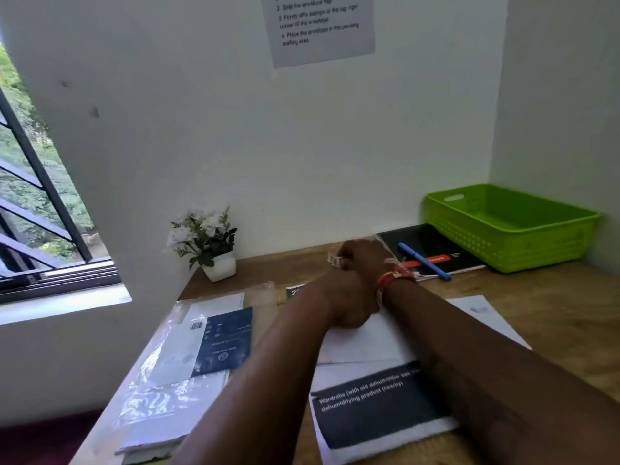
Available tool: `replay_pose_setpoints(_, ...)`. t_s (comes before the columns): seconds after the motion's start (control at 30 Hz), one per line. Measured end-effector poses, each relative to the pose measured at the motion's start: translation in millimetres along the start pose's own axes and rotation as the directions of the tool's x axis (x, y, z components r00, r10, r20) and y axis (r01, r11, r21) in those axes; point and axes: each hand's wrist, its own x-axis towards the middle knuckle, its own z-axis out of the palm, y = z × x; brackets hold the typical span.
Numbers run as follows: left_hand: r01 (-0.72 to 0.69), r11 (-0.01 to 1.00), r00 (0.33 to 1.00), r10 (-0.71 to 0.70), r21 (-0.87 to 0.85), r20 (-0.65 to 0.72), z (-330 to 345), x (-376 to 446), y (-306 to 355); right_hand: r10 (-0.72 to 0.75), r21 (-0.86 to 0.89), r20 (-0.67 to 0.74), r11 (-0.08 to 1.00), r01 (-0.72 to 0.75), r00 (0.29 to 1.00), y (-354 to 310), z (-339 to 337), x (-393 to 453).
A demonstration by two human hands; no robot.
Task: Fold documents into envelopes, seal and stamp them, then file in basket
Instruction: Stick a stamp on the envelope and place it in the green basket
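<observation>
A white envelope point(360, 344) lies on the wooden desk, on top of a printed document point(375, 407) with a black block of text. My left hand point(349, 307) is a closed fist resting on the envelope's far edge. Just beyond it, above the desk, my right hand point(364, 255), with a red band at the wrist, pinches a small white stamp point(334, 260) between its fingertips. The green plastic basket point(510, 229) stands in the far right corner and looks empty.
A black notebook point(432, 245) with a blue pen point(424, 261) lies left of the basket. A small potted plant point(208, 243) stands by the wall. A plastic sleeve with blue and white papers point(188, 357) covers the desk's left side. An instruction sheet point(318, 26) hangs on the wall.
</observation>
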Motion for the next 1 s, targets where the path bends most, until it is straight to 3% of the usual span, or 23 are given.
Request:
replay_pose_setpoints(0.13,0.171,0.939,0.984,-0.176,-0.299,0.010,2,22,-19,0.010,0.132,-0.017,0.991,-0.008,1.000,4,2,4)
replay_pose_setpoints(0.17,0.186,0.921,0.978,-0.206,-0.342,-0.022,8,27,-23,0.001,0.172,-0.012,0.985,0.001,1.000,4,1,4)
replay_pose_setpoints(0.23,0.163,0.874,0.935,-0.285,-0.457,-0.211,25,37,-31,-0.004,0.288,-0.029,0.958,0.012,1.000,3,0,2)
replay_pose_setpoints(0.33,0.068,0.653,0.803,-0.485,-0.754,-0.347,37,45,-44,-0.027,0.403,-0.112,0.912,0.070,0.993,7,-2,-1)
replay_pose_setpoints(0.43,-0.023,0.482,0.682,-0.633,-0.876,-0.366,38,45,-62,-0.069,0.543,-0.101,0.832,0.113,0.992,5,-9,-8)
replay_pose_setpoints(0.57,-0.227,0.206,0.698,-0.647,-0.952,-0.307,42,48,-73,-0.155,0.594,-0.030,0.792,0.143,0.987,-4,-18,-15)
replay_pose_setpoints(0.77,-0.300,0.205,0.632,-0.689,-0.931,-0.356,40,55,-72,-0.152,0.552,-0.023,0.822,0.139,0.988,-13,-17,-17)
replay_pose_setpoints(0.9,-0.331,0.117,0.678,-0.660,-0.937,-0.322,41,55,-77,-0.176,0.582,-0.031,0.797,0.161,0.984,-9,-17,-16)
replay_pose_setpoints(1.0,-0.323,0.130,0.706,-0.626,-0.937,-0.330,42,56,-80,-0.181,0.606,-0.039,0.778,0.168,0.983,-8,-17,-16)
